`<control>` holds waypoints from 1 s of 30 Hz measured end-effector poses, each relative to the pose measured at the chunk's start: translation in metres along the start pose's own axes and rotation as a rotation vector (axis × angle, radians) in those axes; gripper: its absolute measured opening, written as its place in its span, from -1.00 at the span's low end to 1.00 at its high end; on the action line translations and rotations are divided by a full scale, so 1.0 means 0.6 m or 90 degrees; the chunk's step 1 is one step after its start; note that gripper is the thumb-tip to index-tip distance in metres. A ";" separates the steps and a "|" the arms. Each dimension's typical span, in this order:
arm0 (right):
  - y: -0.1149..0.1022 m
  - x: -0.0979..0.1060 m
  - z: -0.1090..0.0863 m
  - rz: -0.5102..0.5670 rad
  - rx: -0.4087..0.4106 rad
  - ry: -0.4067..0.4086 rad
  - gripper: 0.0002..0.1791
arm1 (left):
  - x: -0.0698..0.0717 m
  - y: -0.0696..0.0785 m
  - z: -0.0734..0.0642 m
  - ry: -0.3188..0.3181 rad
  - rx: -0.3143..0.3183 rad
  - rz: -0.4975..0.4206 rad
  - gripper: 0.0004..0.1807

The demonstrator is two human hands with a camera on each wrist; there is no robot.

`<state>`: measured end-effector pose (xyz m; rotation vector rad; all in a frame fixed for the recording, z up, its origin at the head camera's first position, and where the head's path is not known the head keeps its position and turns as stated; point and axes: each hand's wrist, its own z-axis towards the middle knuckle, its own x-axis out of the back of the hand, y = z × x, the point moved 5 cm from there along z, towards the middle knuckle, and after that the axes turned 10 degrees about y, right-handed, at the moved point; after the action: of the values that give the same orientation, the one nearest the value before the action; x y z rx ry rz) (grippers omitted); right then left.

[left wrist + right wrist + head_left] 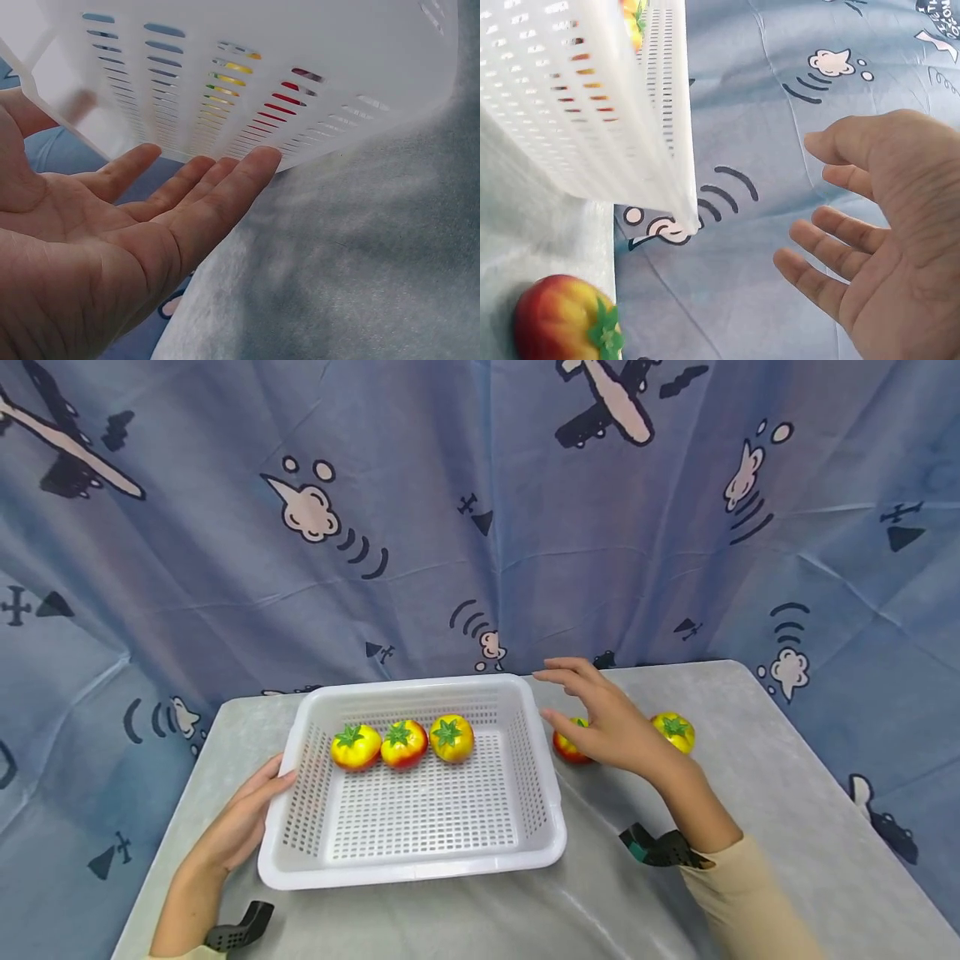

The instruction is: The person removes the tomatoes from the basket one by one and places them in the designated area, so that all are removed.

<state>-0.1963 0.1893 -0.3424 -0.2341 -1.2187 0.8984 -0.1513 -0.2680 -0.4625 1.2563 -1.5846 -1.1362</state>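
Note:
A white perforated plastic basket [420,868] stands on the table with a row of three red-and-yellow toy tomatoes [405,745] with green leaf tops inside it. At its left side my left hand [243,818] holds the rim, thumb over the edge; in the left wrist view its fingers [225,202] lie against the slotted outer wall. My right hand [611,722] hovers beside the basket's right rim with fingers spread and nothing held. Partly hidden beneath it, another toy tomato [562,319] lies on the table outside the basket.
One more toy tomato [674,732] sits farther right, behind the right forearm. The table [787,827] has a grey cover. A blue curtain [420,527] printed with planes hangs along the table's back edge.

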 end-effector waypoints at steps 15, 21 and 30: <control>-0.051 -0.028 0.038 0.028 0.018 -0.055 -0.40 | -0.002 0.000 0.002 0.002 0.006 -0.004 -0.21; -0.070 -0.051 0.057 0.067 0.031 -0.076 -0.42 | -0.002 0.001 0.003 0.000 0.004 -0.004 -0.21; -0.081 -0.096 0.080 0.037 0.042 -0.137 -0.43 | 0.000 0.000 0.003 -0.002 -0.003 -0.007 -0.22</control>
<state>-0.2191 0.1031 -0.3362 -0.1227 -1.3831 1.0328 -0.1531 -0.2675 -0.4630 1.2628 -1.5786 -1.1487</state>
